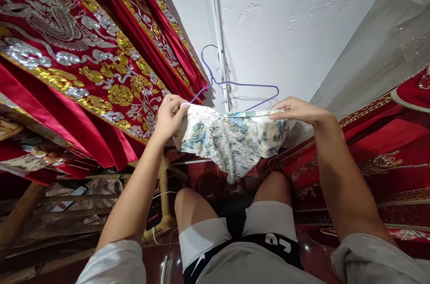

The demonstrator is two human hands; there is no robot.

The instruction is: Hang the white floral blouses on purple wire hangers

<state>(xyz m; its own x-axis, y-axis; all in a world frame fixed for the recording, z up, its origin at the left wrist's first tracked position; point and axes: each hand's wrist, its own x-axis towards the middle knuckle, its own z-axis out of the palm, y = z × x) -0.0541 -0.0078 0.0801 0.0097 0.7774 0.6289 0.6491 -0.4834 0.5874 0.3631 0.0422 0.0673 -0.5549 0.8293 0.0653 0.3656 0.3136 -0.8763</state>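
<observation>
A white garment with a blue and green floral print (231, 134) is stretched sideways between my two hands. It looks like a strapless top, and its lower part narrows to a gathered point. My left hand (172, 116) pinches its upper left corner, thumb on top. At the upper right edge my right hand (295, 110) grips the fabric between thumb and fingers. A purple wire hanger (248, 84) rises behind the garment, its hook upward near a wall pipe. The hanger's lower bar is mostly hidden by the cloth.
Red embroidered cloths (110, 64) with gold and silver sequins hang on the left; more red cloth (379, 158) hangs on the right beside sheer white fabric (366, 46). Ahead stands a white wall (289, 19). A phone (154, 213) with a cable rests low by a bamboo frame (164, 190).
</observation>
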